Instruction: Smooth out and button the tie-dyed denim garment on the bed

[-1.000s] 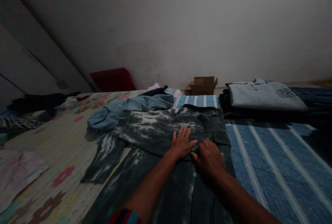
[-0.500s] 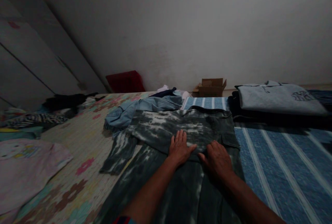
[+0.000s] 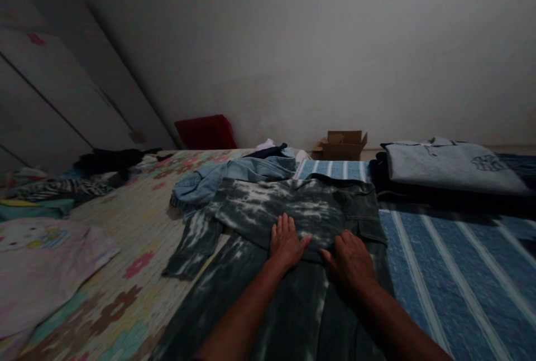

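A pink printed garment (image 3: pixel 46 266) lies at the bed's left edge. Mid-bed, the left hand (image 3: pixel 286 241) rests flat, fingers spread, on a folded tie-dye garment (image 3: pixel 293 216); the right hand (image 3: pixel 350 263) presses beside it, open, grasping nothing. Even palm pressure outward should keep the fold crisp. 2 folded tops (image 3: pixel 448 174) sit stacked at the far right.

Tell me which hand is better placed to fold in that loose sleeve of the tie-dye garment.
Probably the left. The left hand lies flat on the tie-dye garment on the side where the sleeve spreads over the floral sheet. The right hand rests nearer the striped blanket, so it would have to cross over.
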`<state>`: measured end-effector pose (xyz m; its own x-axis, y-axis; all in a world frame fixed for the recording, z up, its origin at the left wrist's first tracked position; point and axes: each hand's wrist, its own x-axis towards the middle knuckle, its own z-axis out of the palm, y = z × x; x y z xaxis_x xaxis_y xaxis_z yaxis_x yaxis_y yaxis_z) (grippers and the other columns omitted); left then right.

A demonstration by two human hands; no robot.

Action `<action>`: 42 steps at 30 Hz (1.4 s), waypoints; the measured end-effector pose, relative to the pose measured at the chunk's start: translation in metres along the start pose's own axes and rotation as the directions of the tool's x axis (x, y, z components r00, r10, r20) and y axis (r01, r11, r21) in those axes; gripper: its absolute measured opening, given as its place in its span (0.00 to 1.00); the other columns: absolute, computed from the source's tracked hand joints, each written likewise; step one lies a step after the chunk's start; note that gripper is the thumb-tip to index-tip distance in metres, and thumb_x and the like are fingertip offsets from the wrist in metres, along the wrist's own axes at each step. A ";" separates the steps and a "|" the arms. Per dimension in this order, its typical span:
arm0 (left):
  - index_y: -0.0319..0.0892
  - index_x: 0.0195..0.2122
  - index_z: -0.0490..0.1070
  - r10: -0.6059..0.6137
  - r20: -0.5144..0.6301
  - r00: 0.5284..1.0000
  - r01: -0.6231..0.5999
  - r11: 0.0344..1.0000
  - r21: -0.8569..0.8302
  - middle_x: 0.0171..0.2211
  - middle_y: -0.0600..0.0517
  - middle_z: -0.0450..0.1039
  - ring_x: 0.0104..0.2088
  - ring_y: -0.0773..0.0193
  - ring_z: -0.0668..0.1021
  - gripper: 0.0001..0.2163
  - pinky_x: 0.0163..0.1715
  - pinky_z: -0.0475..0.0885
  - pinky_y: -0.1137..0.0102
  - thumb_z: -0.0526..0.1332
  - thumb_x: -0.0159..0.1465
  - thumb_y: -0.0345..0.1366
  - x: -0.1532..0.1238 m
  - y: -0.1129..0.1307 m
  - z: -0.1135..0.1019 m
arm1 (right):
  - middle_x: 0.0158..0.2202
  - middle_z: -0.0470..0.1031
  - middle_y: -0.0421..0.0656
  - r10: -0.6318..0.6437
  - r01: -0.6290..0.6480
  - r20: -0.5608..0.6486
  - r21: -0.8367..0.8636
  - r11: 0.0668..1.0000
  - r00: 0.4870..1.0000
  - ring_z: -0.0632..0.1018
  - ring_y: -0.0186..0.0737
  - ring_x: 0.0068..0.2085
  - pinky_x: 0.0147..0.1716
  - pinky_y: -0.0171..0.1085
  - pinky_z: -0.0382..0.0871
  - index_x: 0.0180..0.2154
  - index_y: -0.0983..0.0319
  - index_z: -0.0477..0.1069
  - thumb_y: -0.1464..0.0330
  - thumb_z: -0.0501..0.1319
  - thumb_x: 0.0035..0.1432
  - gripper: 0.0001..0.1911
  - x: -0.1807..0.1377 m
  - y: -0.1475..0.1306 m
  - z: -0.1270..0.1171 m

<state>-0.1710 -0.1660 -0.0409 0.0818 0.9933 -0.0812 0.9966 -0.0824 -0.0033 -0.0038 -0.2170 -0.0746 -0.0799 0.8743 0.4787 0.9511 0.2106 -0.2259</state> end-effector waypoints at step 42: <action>0.39 0.68 0.44 0.258 0.095 0.962 -0.252 0.965 -0.067 0.69 0.44 0.37 0.68 0.53 0.41 0.37 0.64 0.41 0.50 0.42 0.65 0.59 -0.034 -0.016 -0.002 | 0.32 0.72 0.47 -0.045 0.043 -0.031 -0.045 0.998 0.999 0.72 0.46 0.37 0.40 0.40 0.62 0.29 0.62 0.69 0.57 0.63 0.56 0.15 -0.002 0.004 0.004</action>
<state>-0.1893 -0.1985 -0.0364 0.3344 0.9263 -0.1737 0.9422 -0.3245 0.0836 -0.0013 -0.2166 -0.0798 -0.1129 0.8500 0.5146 0.9593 0.2282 -0.1664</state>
